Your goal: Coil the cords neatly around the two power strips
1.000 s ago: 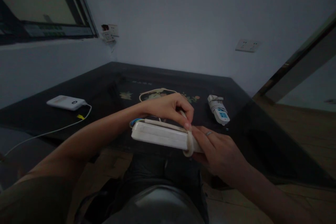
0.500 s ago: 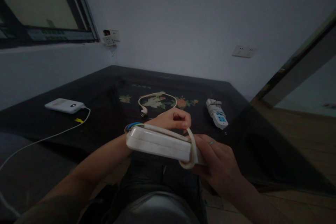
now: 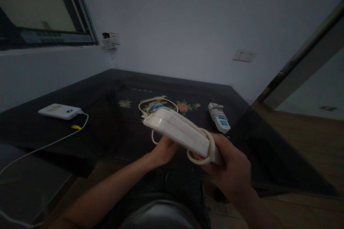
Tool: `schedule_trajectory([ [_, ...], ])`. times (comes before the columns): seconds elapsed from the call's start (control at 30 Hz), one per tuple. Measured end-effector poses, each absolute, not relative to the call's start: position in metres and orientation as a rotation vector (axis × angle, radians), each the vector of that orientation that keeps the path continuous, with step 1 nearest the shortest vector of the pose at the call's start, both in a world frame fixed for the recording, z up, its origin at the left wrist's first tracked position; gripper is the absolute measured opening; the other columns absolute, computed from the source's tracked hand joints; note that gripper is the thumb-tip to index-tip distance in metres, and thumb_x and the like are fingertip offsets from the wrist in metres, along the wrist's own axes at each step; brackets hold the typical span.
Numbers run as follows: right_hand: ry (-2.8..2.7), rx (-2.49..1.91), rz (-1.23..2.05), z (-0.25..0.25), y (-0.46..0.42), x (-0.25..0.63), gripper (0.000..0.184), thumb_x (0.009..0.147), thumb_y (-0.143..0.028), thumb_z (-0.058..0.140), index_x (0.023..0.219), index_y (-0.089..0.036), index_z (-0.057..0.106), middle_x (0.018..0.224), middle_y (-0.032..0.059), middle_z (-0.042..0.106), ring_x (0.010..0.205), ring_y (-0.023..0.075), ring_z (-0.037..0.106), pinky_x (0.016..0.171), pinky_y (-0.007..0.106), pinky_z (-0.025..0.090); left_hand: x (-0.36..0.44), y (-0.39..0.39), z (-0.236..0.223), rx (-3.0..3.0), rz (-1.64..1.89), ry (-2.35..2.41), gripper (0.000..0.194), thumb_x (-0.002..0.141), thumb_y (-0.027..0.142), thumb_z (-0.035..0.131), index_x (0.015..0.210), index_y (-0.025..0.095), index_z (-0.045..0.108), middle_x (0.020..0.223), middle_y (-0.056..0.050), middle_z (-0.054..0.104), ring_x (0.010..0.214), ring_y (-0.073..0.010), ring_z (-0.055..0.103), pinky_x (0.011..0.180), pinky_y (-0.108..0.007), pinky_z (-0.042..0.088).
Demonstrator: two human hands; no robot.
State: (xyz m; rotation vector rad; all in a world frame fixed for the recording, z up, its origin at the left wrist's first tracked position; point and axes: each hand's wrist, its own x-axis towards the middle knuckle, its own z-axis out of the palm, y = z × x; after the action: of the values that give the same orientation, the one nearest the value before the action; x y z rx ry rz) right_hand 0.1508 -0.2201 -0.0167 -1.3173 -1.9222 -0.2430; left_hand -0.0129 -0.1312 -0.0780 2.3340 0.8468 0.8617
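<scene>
White bar [image 3: 178,128]: left end swung forward | right hand [image 3: 232,166]: fingers gripping right end | left hand [image 3: 163,150]: fingers hidden, can't tell | worktop [image 3: 113,139]: wide gap leftward to white device [image 3: 57,111]

The right fingers [image 3: 224,144] grip a white block [image 3: 178,128] wrapped with cream cord [image 3: 212,146].

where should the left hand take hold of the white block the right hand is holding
Probably the middle of the white block, from the left and below, thumb on the near long side, fingers opposite. The side in view is straight and bare there; the right hand and cord loop take one end, and blue wire shows at the other.
</scene>
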Motion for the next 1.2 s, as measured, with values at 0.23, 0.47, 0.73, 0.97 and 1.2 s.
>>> schedule_trajectory([
  [0.23, -1.777, -1.354, -0.391, -0.021, -0.200, 0.160, 0.030, 0.087, -0.039, 0.052, 0.106, -0.017, 0.061, 0.088, 0.0078, 0.072, 0.074, 0.0222, 0.068, 0.063, 0.030, 0.052, -0.021, -0.150, -0.068, 2.238, 0.872, 0.937, 0.027, 0.097, 0.026, 0.032, 0.089, 0.018, 0.056, 0.077, -0.001, 0.065, 0.071, -0.0139, 0.063, 0.065, -0.024, 0.045],
  [0.47, -1.750, -1.543, -0.200, -0.031, -0.184, 0.176, 0.034, 0.085, -0.038, 0.051, 0.107, -0.014, 0.061, 0.089, 0.0096, 0.071, 0.076, 0.0229, 0.067, 0.065, 0.032, 0.051, -0.030, -0.158, -0.058, 2.592, 0.524, 1.157, 0.022, 0.096, 0.025, 0.038, 0.088, 0.017, 0.057, 0.078, -0.003, 0.070, 0.070, -0.0178, 0.067, 0.058, -0.024, 0.045],
  [0.73, -1.824, -1.727, -0.106, -0.043, -0.173, 0.185, 0.034, 0.084, -0.034, 0.053, 0.110, -0.013, 0.060, 0.095, 0.0120, 0.070, 0.083, 0.0253, 0.067, 0.069, 0.032, 0.049, -0.030, -0.156, -0.040, 3.078, 0.381, 0.953, 0.016, 0.092, 0.019, 0.048, 0.081, 0.015, 0.058, 0.067, -0.004, 0.067, 0.060, -0.0204, 0.066, 0.049, -0.027, 0.044],
  [0.97, -2.128, -1.853, 0.026, -0.041, -0.175, 0.169, 0.029, 0.088, -0.025, 0.053, 0.113, -0.013, 0.056, 0.106, 0.0135, 0.069, 0.093, 0.0257, 0.067, 0.073, 0.032, 0.049, -0.027, -0.141, -0.003, 3.455, 0.423, 0.335, 0.011, 0.082, 0.011, 0.059, 0.072, 0.013, 0.063, 0.065, -0.005, 0.066, 0.059, -0.0196, 0.062, 0.050, -0.029, 0.041],
  [1.2, -2.467, -1.917, 0.144, -0.034, -0.184, 0.153, 0.024, 0.089, -0.025, 0.055, 0.109, -0.013, 0.057, 0.104, 0.0122, 0.068, 0.095, 0.0251, 0.066, 0.073, 0.030, 0.048, -0.023, -0.112, 0.028, 3.307, 0.152, 0.065, 0.018, 0.084, 0.035, 0.063, 0.078, 0.018, 0.068, 0.074, -0.003, 0.069, 0.065, -0.0151, 0.062, 0.052, -0.027, 0.035],
])
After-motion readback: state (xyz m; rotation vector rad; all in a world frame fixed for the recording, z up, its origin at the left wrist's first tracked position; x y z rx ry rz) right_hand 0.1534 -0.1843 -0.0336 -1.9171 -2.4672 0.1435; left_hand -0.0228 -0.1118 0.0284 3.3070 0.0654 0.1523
